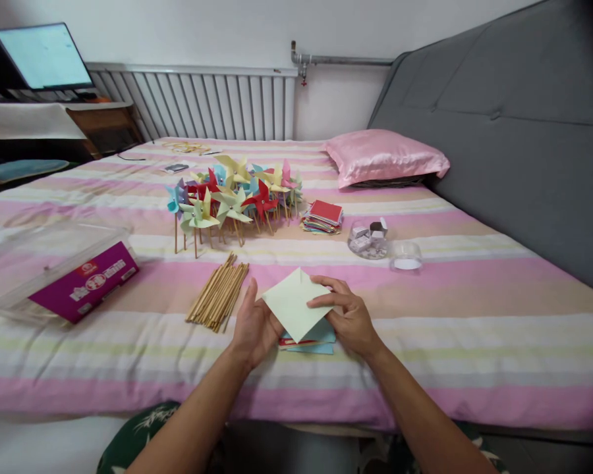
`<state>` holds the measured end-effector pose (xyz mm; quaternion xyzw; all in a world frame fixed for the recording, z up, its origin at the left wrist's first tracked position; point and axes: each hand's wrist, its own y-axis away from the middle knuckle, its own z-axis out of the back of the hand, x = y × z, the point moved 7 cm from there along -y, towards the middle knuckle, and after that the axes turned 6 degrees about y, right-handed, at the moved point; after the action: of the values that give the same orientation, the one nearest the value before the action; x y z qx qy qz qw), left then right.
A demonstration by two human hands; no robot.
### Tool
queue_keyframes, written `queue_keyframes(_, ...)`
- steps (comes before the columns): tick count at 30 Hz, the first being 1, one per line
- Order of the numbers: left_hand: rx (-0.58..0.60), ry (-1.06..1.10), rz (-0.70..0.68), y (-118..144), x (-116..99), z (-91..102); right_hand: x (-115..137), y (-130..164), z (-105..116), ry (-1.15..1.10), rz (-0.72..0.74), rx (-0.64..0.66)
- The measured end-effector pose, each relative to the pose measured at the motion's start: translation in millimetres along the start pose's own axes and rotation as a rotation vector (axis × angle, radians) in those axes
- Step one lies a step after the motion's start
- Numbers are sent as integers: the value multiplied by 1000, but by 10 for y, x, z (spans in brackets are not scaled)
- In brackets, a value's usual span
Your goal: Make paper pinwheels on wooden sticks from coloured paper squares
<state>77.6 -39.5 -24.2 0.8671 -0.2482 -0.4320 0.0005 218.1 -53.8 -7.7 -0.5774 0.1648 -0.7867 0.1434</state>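
Pale green paper square, smooth and creased, pinched between left hand and right hand, turned like a diamond, one corner aimed away; just above blue and red sheets on striped bed, beside wooden sticks

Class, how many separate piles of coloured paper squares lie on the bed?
2: one pile beside the pinwheels; one pile under the hands' green sheet, partly hidden.

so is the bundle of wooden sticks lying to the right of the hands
No, the wooden sticks lie on the striped bedspread beside the left hand, on the far side from the right hand.
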Motion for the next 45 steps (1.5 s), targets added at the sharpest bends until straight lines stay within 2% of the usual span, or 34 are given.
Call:
queue_keyframes(4,-83,51,28,61,-30,129,4,27,-8,78,8,7)
queue_keyframes(12,-82,31,1,61,33,152,-39,28,11,-44,-12,-41)
queue_keyframes(20,-198,179,-96,35,-68,269,-227,102,-16,-230,-237,-40)
queue_keyframes(25,-192,178,-104,39,-65,260,-195,122,-84,-222,-248,26)
queue_keyframes(35,-122,85,-78,70,-11,194,-113,106,-109,-79,-151,142)
queue_keyframes(39,-123,65,-36,95,-58,190,-89,97,-109,-37,-133,179)
queue_keyframes(45,-167,-13,61,146,-83,255,-65,140,-200,-84,-166,326)
